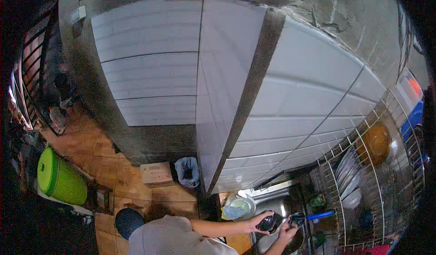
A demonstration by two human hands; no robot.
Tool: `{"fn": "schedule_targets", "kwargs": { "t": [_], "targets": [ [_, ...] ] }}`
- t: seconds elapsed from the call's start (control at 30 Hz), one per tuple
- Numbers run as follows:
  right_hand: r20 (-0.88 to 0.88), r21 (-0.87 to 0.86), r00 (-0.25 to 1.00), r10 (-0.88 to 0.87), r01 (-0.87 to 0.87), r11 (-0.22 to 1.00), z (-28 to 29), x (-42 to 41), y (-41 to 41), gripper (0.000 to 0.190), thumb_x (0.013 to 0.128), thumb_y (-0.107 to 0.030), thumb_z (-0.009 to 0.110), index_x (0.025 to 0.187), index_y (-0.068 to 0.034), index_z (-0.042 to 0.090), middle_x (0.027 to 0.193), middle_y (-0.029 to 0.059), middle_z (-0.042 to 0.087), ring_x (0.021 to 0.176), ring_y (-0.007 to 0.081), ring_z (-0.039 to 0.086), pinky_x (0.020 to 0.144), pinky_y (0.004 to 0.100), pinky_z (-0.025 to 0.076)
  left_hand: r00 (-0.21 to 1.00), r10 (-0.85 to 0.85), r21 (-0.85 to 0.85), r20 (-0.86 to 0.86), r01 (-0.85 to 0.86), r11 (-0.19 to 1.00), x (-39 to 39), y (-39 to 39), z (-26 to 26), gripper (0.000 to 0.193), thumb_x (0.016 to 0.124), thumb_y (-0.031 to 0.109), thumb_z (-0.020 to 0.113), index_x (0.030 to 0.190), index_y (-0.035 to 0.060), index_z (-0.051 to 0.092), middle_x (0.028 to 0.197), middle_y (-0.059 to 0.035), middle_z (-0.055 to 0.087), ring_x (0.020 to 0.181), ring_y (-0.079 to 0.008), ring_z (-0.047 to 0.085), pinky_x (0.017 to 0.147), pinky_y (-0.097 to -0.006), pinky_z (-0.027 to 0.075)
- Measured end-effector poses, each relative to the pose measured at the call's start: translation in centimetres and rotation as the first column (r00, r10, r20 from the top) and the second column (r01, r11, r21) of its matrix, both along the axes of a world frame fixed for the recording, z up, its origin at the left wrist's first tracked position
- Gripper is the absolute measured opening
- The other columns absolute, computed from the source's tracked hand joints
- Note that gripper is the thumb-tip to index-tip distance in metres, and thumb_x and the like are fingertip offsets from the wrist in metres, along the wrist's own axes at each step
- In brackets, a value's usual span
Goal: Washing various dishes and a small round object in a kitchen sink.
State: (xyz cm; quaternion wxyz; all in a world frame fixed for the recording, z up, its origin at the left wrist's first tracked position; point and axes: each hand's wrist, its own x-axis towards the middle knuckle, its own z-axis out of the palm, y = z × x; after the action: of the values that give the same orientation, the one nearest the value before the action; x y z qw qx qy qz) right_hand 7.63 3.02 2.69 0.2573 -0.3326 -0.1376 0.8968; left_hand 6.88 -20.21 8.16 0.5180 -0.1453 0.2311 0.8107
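Observation:
My left hand (262, 223) grips a dark, glossy, rounded vessel (267, 223) over a metal sink (264, 205). Just to its right, my right hand (287, 234) has its fingers around a smaller dark item (297, 219), whose kind is too blurred to tell. A blue stick-like object (321, 215) extends rightward from beside that item; whether the two are joined cannot be made out. Near my left wrist sits a pale round basin (250, 202) with a light blue and yellow cloth or packet (234, 212) at its edge.
A wire dish rack (343, 217) with several plates (348, 176) and an orange-brown bowl (374, 144) stands right of the sink. White tiled walls (299, 112) rise behind. On the floor are a lined bin (187, 173), a cardboard box (156, 173) and a dark round object (129, 223); a green lidded container (63, 180) is farther left.

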Motion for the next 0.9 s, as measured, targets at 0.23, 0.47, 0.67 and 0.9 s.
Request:
{"fn": "schedule_targets", "kwargs": {
  "t": [0.23, 0.47, 0.67, 0.9],
  "targets": [
    [0.125, 0.668, 0.992, -0.020, -0.070, 0.741, -7.3, 1.1, 0.6, 0.029, 0.088, -0.009, 0.053, 0.110, 0.009, 0.060, 0.111, 0.0186, 0.065, 0.106, 0.0323, 0.063, 0.095, 0.0412, 0.057, 0.981, 0.186, 0.005, -0.058, -0.186, 0.983, 2.3, -0.8, 0.3, 0.045, 0.087, 0.054, 0.068, 0.115, 0.0206, 0.061, 0.104, -0.0025, 0.066, 0.095, -0.0184, 0.064, 0.075, -0.0435, 0.060],
    [0.170, 0.408, 0.962, 0.215, -0.267, 0.873, -6.0, 1.0, 1.5, 0.012, 0.089, -0.006, 0.055, 0.089, 0.005, 0.061, 0.088, 0.0123, 0.063, 0.085, 0.0231, 0.063, 0.088, 0.0381, 0.060, 0.983, 0.181, 0.022, -0.026, -0.180, 0.983, 1.7, -0.4, 0.9, 0.042, 0.085, 0.054, 0.070, 0.106, 0.0194, 0.063, 0.090, -0.0020, 0.067, 0.081, -0.0158, 0.064, 0.070, -0.0427, 0.060],
    [0.028, -0.069, 0.998, 0.053, -0.051, 0.996, -5.7, 0.1, 4.2, 0.014, 0.091, -0.009, 0.061, 0.094, 0.004, 0.062, 0.090, 0.0107, 0.062, 0.077, 0.0236, 0.061, 0.093, 0.0368, 0.060, 0.983, 0.185, -0.016, -0.006, -0.185, 0.983, 0.9, -0.6, 1.2, 0.041, 0.084, 0.055, 0.070, 0.107, 0.0208, 0.063, 0.094, -0.0019, 0.067, 0.083, -0.0152, 0.065, 0.072, -0.0417, 0.060],
    [0.072, 0.075, 0.993, 0.090, -0.096, 0.993, -1.9, 0.1, 2.3, 0.029, 0.093, -0.014, 0.065, 0.114, 0.005, 0.059, 0.109, 0.0140, 0.063, 0.096, 0.0254, 0.064, 0.088, 0.0354, 0.061, 0.988, 0.152, -0.017, -0.032, -0.153, 0.988, 0.4, 0.4, 1.3, 0.043, 0.084, 0.056, 0.069, 0.107, 0.0200, 0.065, 0.093, -0.0031, 0.068, 0.084, -0.0167, 0.067, 0.071, -0.0411, 0.060]
  ]
}}
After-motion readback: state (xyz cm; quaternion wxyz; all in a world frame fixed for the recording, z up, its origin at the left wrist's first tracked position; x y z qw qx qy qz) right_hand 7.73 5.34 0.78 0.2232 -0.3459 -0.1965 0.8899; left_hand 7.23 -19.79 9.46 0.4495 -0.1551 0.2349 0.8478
